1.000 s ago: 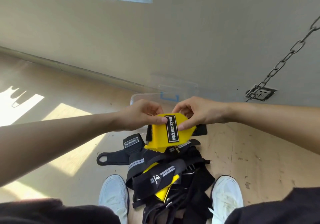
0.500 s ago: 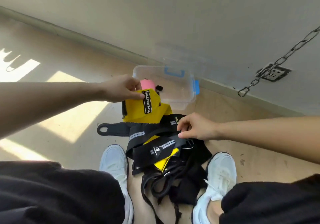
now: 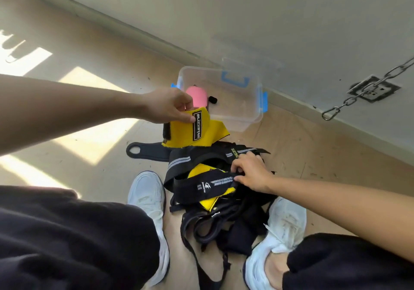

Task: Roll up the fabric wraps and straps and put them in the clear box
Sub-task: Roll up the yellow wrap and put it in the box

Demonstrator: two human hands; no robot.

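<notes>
The strap pile (image 3: pixel 224 222) lies between my shoes (image 3: pixel 147 196). Just beyond it stands the open box (image 3: pixel 237 104). The yellow wrap (image 3: pixel 186 133) hangs at its near edge, pinched by my left hand (image 3: pixel 168 106). My right hand (image 3: pixel 253 173) curls round a black strap (image 3: pixel 201 183) on top of the pile. A pink roll (image 3: pixel 196 96) sits inside the box.
</notes>
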